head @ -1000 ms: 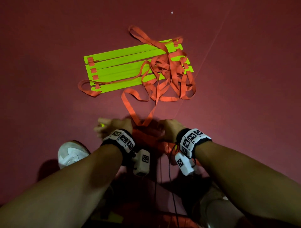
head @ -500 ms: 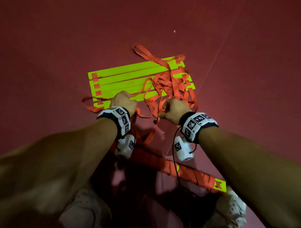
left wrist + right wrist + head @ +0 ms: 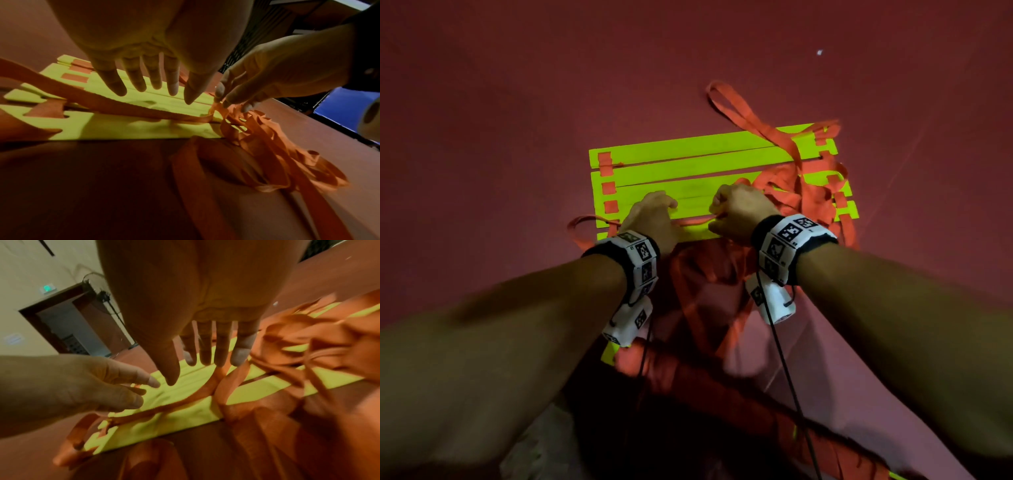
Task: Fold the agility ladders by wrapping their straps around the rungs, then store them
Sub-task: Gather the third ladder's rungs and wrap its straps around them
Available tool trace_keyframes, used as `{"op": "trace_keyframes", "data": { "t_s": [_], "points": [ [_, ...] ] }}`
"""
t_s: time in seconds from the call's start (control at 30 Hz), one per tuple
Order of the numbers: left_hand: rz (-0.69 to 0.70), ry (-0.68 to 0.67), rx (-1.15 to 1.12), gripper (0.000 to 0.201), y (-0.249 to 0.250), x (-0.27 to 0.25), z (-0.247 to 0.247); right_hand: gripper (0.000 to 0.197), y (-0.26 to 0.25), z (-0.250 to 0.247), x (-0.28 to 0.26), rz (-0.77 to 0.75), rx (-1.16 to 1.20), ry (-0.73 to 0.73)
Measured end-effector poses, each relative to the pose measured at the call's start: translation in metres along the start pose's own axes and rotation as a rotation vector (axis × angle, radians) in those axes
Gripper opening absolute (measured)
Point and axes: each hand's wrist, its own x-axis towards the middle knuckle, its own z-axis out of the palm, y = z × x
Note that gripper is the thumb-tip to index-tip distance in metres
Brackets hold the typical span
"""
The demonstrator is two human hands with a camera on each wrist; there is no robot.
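Reaching down over the dark red floor (image 3: 482, 137), you have both hands above the set of yellow-green rungs (image 3: 688, 161) that lie flat side by side, their slotted ends threaded with orange strap. Starting at your left, a loop of strap (image 3: 580, 226) spills off the near left corner of the rungs onto the floor. Your left hand (image 3: 652, 214) is next, spread over the nearer rungs with its fingers (image 3: 135, 81) extended and apart, gripping nothing; the left wrist view shows the fingertips just above or on the yellow surface, and which it is cannot be told. One strap runs flat across the near rung between your two hands. Your right hand (image 3: 739, 210) is just beside the left, and in the left wrist view its thumb and fingertips (image 3: 230, 99) pinch that strap where it bunches at the rung's edge. To the right of that hand the loose straps (image 3: 811, 192) lie in a tangled heap over the right ends of the rungs, with one long loop reaching away onto the floor beyond. Close to you, below your wrists, a second ladder (image 3: 722, 394) already wound in orange strap lies on the floor, a yellow-green end showing at its left.
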Motion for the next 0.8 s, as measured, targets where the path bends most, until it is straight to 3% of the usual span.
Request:
{"op": "trace_keyframes", "data": {
  "t_s": [0.1,0.23,0.33,0.43,0.63,0.73,0.8],
  "points": [
    [-0.015,-0.122,0.051,0.075,-0.014,0.010,0.002,0.057,-0.005,0.013,0.019,-0.031,-0.020,-0.028],
    [-0.028,-0.111,0.018,0.088,-0.023,0.010,0.011,0.081,-0.007,0.032,0.034,-0.044,-0.132,-0.092],
    [0.011,-0.068,0.097,0.083,-0.023,0.009,0.014,0.084,-0.004,0.032,0.035,0.005,-0.170,-0.097],
    [0.066,-0.041,0.169,0.068,-0.020,0.008,0.015,0.072,0.007,0.031,0.027,0.016,-0.235,-0.110],
    [0.109,-0.050,0.191,0.051,-0.011,0.003,0.024,0.070,0.036,0.040,0.002,-0.023,-0.264,-0.010],
    [0.073,-0.134,0.202,0.054,-0.005,0.001,0.032,0.074,0.040,0.034,-0.001,-0.039,-0.285,-0.076],
    [0.082,-0.119,0.214,0.060,-0.002,-0.002,0.032,0.076,0.039,0.030,-0.004,-0.033,-0.348,-0.074]
  ]
}}
